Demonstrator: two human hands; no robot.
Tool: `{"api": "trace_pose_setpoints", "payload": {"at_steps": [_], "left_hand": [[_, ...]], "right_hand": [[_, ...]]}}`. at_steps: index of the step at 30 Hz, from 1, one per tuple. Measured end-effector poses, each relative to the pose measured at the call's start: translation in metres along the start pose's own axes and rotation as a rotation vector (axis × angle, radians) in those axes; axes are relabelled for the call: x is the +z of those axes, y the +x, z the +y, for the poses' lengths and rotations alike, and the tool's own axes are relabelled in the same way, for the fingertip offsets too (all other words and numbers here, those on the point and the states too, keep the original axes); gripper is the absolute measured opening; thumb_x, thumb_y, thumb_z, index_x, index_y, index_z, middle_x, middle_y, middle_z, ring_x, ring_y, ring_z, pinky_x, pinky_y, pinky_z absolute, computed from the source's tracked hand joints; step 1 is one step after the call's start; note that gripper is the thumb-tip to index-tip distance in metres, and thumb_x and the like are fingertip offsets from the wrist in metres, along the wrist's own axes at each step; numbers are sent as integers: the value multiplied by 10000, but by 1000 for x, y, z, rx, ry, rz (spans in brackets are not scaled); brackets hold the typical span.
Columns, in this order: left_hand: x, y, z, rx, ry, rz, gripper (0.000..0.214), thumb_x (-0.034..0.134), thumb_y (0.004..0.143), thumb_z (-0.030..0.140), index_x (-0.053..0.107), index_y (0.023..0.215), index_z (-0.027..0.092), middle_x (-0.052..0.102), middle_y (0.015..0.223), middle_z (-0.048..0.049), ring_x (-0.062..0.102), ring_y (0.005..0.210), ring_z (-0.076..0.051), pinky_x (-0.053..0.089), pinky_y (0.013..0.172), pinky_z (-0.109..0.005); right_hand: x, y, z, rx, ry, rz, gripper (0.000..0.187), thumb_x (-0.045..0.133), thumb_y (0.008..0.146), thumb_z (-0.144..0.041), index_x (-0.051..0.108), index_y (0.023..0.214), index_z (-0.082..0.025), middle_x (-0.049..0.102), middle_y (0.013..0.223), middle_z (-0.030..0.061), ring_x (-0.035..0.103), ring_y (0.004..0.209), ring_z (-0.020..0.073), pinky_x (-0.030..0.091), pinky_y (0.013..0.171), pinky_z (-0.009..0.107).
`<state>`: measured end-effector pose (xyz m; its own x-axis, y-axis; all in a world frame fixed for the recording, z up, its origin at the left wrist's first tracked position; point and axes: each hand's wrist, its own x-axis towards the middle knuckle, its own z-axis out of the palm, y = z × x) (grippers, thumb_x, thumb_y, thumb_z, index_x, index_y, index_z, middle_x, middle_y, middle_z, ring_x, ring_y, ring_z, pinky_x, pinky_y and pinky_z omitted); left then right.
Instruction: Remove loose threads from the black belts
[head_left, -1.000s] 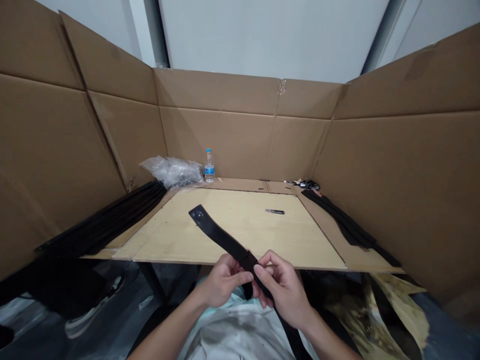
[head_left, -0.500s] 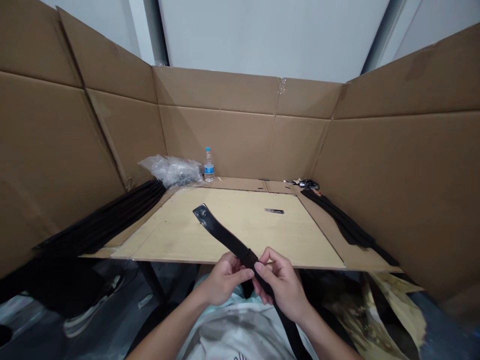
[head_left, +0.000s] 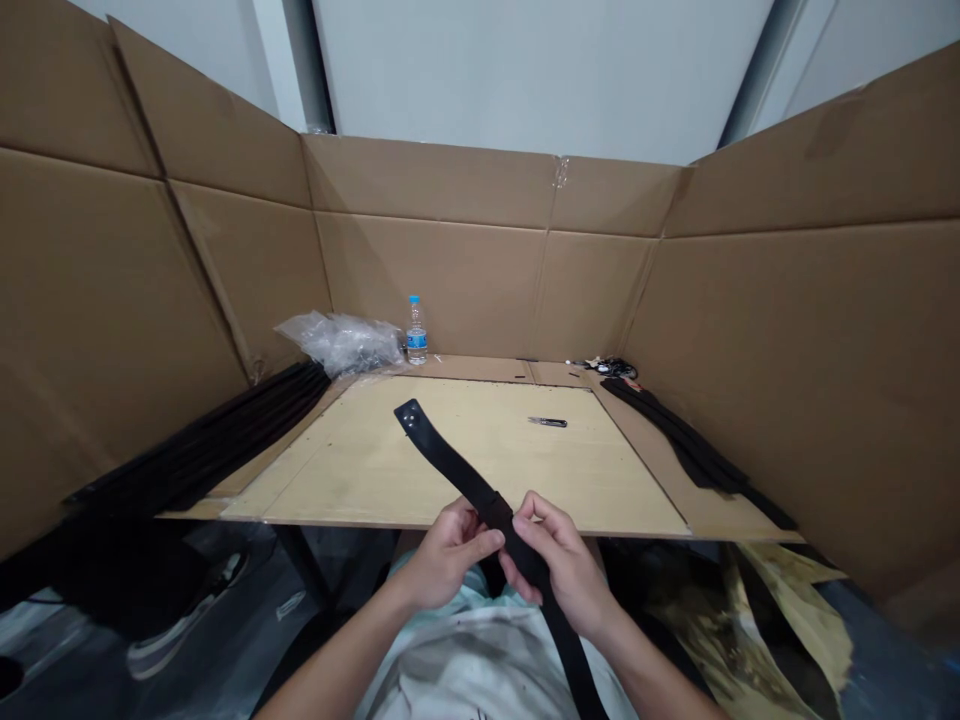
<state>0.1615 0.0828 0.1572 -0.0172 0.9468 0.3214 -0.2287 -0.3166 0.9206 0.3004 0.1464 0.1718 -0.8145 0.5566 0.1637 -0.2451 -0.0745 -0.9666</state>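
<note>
Head view: the left hand and right hand sit close together at the near edge of the board, almost touching. Both are pinched on a black strap. The left thumb and fingers grip it from the left. The right fingers curl over it from the right, just nearer along its length. Between the two grips the strap looks thicker, perhaps a loop or fold, but the fingers hide it.

From the hands the strap runs far and left, raised over the board, to a rounded end with small rivets or holes. Its other part drops near and right, over a white shirt, and leaves the bottom of the picture.

On the board, far and right of the strap's end, lies a small slim tool, well apart from the hands. At the far left stands a bottle, just beside a crumpled clear bag. A stack of long black strips lies along the left edge, and more black straps lie along the right. Cardboard walls close in the left, far and right sides. A shoe shows on the floor at near left.
</note>
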Motion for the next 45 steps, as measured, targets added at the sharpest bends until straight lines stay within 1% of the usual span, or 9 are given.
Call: {"api": "trace_pose_setpoints", "payload": {"at_steps": [10,16,19,26,31,33,36,42,45], "left_hand": [[3,1,-2,3,-42,41,380,745,717,409,543,878,131,629,712,-34,595,600,-137,447,571,-242],[-2,5,1,-77,35,47,436,669,766,494,505,925,122,559,536,14,319,358,-27,162,383,-179],[-6,8,5,-81,52,71,428,673,751,505,495,849,129,554,542,17,282,358,-17,129,380,-188],[-10,9,13,-102,72,204,437,765,649,440,444,659,144,512,529,39,331,402,-25,198,403,-178],[-7,9,13,-73,86,265,508,889,432,272,463,670,129,482,607,60,398,476,-28,260,429,-152],[-4,10,12,-61,73,269,474,885,449,263,499,687,124,525,638,38,466,535,-59,349,470,-159],[0,9,12,-56,29,233,415,864,509,270,554,740,120,598,688,-2,544,616,-107,451,555,-205],[-3,8,15,-122,-20,140,360,848,545,245,584,740,96,626,699,-28,556,596,-102,437,532,-188],[-6,8,13,-137,-36,81,349,823,595,289,574,740,92,619,660,-30,554,523,-104,435,495,-201]], "right_hand": [[0,0,8,57,81,72,431,571,825,-551,346,734,-195,526,459,-57,364,299,42,230,296,128],[-2,4,5,1,116,59,408,593,822,-508,390,704,-175,592,559,-1,461,391,63,320,382,159],[-6,4,0,-32,111,8,349,634,808,-453,464,741,-156,643,678,43,521,492,83,383,471,190],[-13,6,-1,-108,-10,-12,294,686,786,-404,592,835,-130,660,734,55,581,604,109,446,553,214],[-21,14,11,-101,39,8,381,773,712,-281,635,1038,-139,677,771,35,585,616,85,464,570,193],[-23,17,16,-82,50,-10,449,814,648,-238,642,1052,-144,692,832,47,606,653,97,494,588,202],[-22,19,18,-69,26,-55,346,827,609,-221,661,895,-120,681,787,38,600,619,103,529,559,214],[-15,13,12,51,38,-96,454,828,604,-281,404,728,-176,579,626,-56,570,481,95,542,431,241],[-15,11,13,57,30,-144,519,792,668,-351,299,739,-205,618,578,-35,599,445,113,483,408,186]]}}
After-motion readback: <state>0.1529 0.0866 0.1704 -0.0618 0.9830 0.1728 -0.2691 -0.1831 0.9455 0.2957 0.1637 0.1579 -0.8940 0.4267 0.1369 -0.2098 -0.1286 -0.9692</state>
